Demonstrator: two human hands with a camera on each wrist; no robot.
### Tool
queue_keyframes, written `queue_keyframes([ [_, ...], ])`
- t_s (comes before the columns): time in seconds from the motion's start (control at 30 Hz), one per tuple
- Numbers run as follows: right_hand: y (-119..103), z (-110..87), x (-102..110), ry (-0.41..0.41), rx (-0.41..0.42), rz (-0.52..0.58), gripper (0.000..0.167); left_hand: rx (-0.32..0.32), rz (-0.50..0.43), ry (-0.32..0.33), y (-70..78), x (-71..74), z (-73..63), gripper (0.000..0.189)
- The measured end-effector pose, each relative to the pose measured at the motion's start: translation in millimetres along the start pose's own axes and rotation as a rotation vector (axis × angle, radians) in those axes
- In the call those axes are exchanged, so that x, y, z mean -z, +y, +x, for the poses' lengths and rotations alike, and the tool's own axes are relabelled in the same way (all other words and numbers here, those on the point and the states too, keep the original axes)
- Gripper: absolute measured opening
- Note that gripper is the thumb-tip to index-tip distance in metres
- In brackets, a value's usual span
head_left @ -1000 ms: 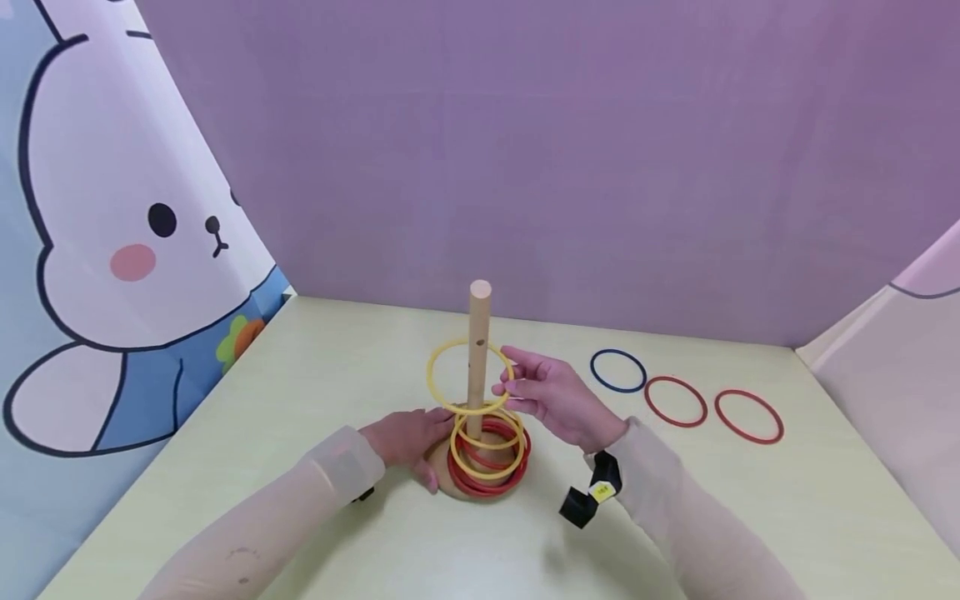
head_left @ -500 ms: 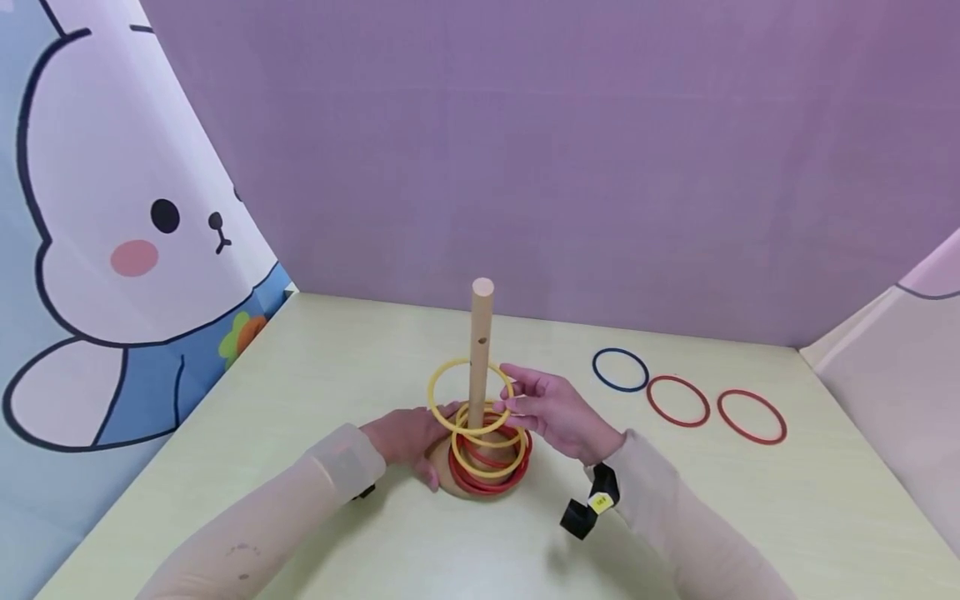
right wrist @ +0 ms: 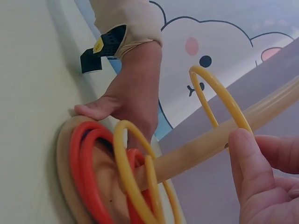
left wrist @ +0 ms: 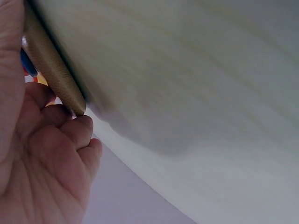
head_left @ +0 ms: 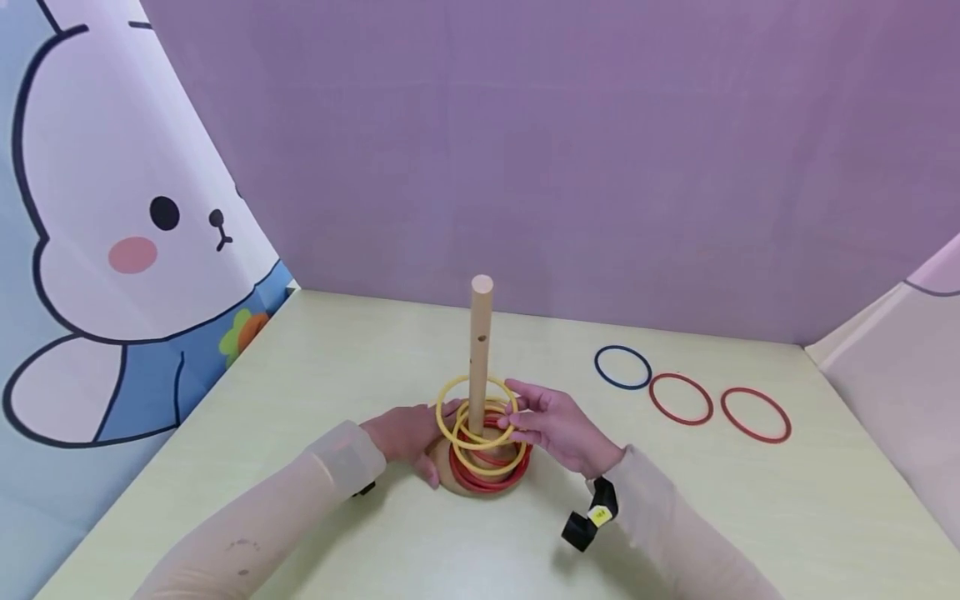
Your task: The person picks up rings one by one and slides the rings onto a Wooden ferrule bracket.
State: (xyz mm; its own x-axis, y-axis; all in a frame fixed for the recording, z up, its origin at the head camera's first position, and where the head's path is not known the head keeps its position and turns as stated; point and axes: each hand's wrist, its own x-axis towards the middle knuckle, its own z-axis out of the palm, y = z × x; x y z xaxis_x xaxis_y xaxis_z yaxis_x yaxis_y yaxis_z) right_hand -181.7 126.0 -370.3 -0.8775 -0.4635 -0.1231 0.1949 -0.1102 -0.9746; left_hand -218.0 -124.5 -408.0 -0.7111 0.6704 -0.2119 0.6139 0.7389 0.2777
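My right hand (head_left: 558, 429) pinches a yellow ring (right wrist: 224, 95) between thumb and fingertips. That ring encircles the upright wooden peg (head_left: 480, 350), tilted, low on it and above the other rings. Around the foot of the peg lie more yellow rings (right wrist: 122, 172) and several red rings (right wrist: 77, 163), loosely stacked, with a bit of dark blue showing among them. My left hand (head_left: 401, 433) grips the left side of the round wooden base (head_left: 445, 467), thumb on the near side. In the left wrist view, curled fingers touch the base's edge (left wrist: 56, 70).
To the right on the pale table (head_left: 337, 542) lie a blue ring (head_left: 628, 388) and two red rings, a nearer-left one (head_left: 693, 423) and a far-right one (head_left: 768, 441). A purple backdrop (head_left: 600, 167) rises behind, with a cartoon-printed sheet (head_left: 90, 192) at the left.
My right hand has lowered the yellow ring along the peg, from about mid-height to near the stacked rings. My left hand stays at the base.
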Motion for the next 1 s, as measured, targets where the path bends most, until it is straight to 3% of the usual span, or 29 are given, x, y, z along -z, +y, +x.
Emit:
queue_keyframes([
  [0.67,22,3.7,8,0.008,-0.027,-0.011,0.059,-0.033,0.026,0.016,-2.1,-0.3,2.7,0.114],
  [1.0,27,4.8,11,0.032,-0.058,-0.047,0.057,0.009,0.049,-0.041,-1.3,-3.1,5.2,0.108],
])
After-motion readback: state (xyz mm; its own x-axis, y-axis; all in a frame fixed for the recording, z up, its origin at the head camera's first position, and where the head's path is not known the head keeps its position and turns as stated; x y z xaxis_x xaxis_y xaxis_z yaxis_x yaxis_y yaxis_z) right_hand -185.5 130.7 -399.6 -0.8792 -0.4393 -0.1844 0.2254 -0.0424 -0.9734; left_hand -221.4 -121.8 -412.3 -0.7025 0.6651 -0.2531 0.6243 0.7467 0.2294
